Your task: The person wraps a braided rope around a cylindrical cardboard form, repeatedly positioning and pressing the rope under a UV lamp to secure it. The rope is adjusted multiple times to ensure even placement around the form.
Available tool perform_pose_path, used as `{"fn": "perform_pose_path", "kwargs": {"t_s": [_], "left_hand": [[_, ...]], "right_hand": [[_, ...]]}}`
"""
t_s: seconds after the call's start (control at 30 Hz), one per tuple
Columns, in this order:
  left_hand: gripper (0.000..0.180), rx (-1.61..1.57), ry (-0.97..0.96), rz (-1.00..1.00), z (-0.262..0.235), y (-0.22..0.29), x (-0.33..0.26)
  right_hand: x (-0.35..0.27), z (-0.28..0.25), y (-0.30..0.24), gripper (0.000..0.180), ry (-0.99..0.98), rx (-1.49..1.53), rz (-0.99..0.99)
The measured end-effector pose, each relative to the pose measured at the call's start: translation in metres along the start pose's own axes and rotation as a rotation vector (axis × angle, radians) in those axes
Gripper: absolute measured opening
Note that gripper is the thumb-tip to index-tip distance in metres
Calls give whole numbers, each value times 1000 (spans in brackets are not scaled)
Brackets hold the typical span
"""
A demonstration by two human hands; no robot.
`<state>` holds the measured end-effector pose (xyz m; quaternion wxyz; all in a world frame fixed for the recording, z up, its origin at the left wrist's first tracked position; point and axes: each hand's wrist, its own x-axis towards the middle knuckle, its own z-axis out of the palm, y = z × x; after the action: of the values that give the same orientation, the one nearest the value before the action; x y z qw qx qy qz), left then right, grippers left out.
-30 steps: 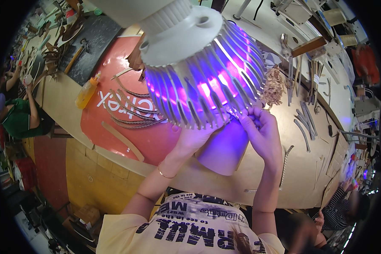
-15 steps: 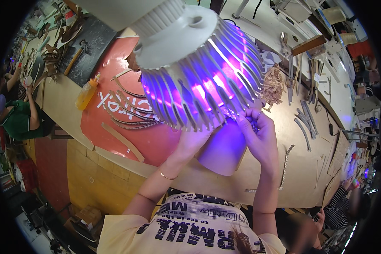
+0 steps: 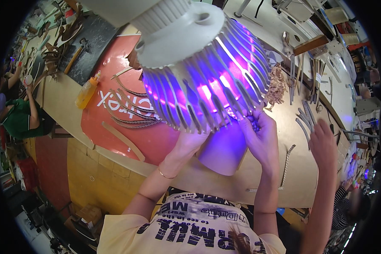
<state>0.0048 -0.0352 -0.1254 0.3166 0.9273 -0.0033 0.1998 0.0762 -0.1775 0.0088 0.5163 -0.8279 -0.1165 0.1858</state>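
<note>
— Change since before? 
— Another person's hand (image 3: 324, 142) now reaches in at right.
— Fingers? 
— Right hand (image 3: 262, 137) pinches the slatted lampshade (image 3: 207, 89) rim at centre; left hand (image 3: 190, 142) supports beneath, grip unclear.

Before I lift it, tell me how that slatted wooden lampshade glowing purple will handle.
The slatted wooden lampshade is probably light for its size: mostly thin ribs with open gaps. It is likely fragile, since the slats look slender enough to flex or snap if squeezed. Being round, it might roll if set on its side; both hands, left and right, support its lower edge.
</note>
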Motion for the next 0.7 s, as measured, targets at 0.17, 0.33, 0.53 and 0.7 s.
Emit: {"fn": "perform_pose_path", "kwargs": {"t_s": [0.17, 0.33, 0.53, 0.7], "left_hand": [[45, -362, 50, -175, -11, 6, 1], [44, -435, 53, -221, -18, 9, 3], [43, -448, 49, -234, -22, 10, 1], [43, -455, 46, -239, -22, 10, 2]], "right_hand": [[1, -1, 2, 13, -8, 19, 5], [2, 0, 5, 13, -5, 18, 6], [2, 0, 7, 13, -3, 23, 28], [3, 1, 6, 14, -10, 29, -3]]}}
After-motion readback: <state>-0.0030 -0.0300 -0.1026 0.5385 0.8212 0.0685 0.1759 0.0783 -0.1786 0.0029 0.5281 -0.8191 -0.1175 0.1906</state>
